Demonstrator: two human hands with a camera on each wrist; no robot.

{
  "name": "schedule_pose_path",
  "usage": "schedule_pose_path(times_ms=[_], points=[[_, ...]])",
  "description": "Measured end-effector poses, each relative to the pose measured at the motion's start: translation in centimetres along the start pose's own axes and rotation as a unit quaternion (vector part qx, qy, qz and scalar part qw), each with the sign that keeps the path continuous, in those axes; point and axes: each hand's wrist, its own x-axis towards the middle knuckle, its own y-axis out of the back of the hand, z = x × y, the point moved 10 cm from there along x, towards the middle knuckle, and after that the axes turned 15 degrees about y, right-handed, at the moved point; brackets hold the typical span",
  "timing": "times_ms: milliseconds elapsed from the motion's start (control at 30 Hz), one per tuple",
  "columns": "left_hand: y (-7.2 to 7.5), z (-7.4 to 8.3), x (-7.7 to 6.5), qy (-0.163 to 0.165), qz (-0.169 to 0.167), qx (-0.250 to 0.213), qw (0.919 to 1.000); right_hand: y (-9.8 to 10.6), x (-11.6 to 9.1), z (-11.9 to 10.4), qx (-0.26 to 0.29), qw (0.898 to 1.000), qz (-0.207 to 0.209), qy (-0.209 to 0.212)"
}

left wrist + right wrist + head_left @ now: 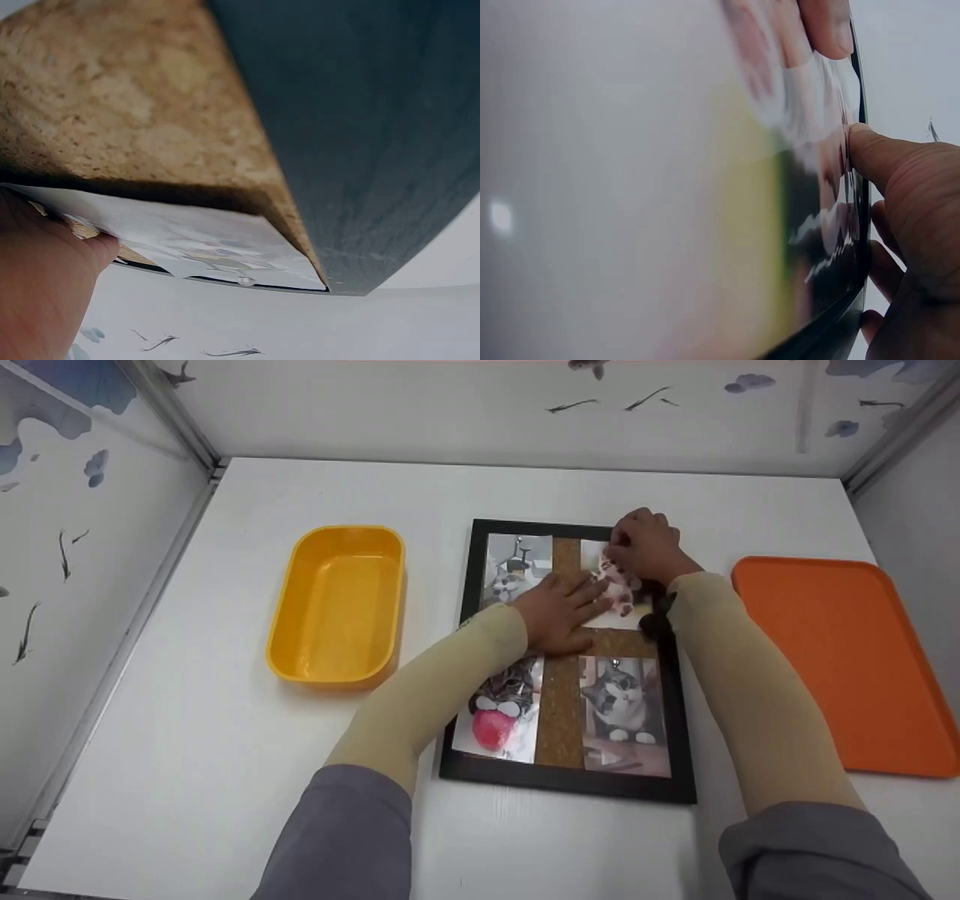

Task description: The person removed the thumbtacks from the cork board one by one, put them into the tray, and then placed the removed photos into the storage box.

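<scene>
A black-framed cork board [561, 712] lies on the table with cat photos on it. My left hand [562, 611] rests spread across its middle, fingertips on the upper right photo [619, 592]. At that photo's top edge is my right hand [649, 547], with curled fingers. In the right wrist view its thumb [877, 154] presses against the glossy photo; whether anything is pinched there is hidden. The upper left photo [202, 240] carries a clear pushpin [246, 281] near its top edge. Below lie a striped cat photo [495, 724] and a grey-and-white cat photo [626, 712].
A yellow plastic bin [337, 607] stands left of the board. To the right lies an orange tray [855, 660], partly behind my right forearm. White panels [450, 420] with fish drawings border the white table [225, 750] at the back and sides.
</scene>
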Motion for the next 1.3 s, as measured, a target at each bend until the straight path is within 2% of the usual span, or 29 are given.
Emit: schedule_pose_path(times_ms=[200, 633, 1000, 1300], points=[[-0.23, -0.07, 0.31, 0.002, -0.002, -0.004, 1.0000, 0.04, 0.01, -0.07, -0.005, 1.000, 0.005, 0.005], [-0.14, -0.02, 0.15, 0.002, 0.003, 0.004, 1.0000, -0.01, -0.04, 0.01, -0.003, 1.000, -0.002, -0.005], [-0.23, -0.11, 0.16, 0.005, -0.002, -0.006, 1.0000, 0.03, 0.03, -0.38, -0.005, 1.000, -0.010, -0.018], [0.16, 0.03, -0.07, 0.002, 0.001, 0.004, 1.0000, 0.43, -0.10, -0.64, 0.032, 0.999, -0.001, -0.012]])
